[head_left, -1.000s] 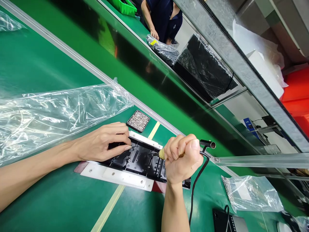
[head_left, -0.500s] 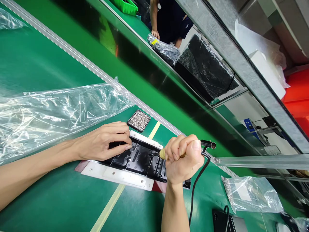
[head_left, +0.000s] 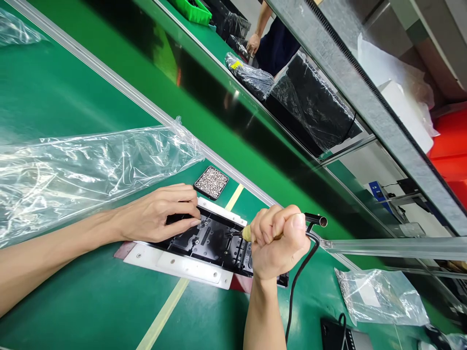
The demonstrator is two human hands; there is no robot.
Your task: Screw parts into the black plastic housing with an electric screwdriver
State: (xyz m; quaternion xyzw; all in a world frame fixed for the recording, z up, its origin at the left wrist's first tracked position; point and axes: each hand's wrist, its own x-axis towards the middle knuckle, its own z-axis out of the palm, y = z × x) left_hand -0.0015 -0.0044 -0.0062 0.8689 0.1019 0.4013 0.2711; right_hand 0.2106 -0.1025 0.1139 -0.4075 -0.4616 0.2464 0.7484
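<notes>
My right hand [head_left: 277,243] fists around one corded screwdriver [head_left: 314,221], tip on one black panel [head_left: 211,240]. My left hand [head_left: 156,214], fingers pressed flat, steadies that panel. One screw tray [head_left: 211,182] lies just beyond it; one clear bag [head_left: 83,170] lies left.

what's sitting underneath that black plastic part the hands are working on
The black plastic part sits in a white fixture, with a reddish plate showing at its edge on the green table. What lies directly beneath the part is covered.
</notes>
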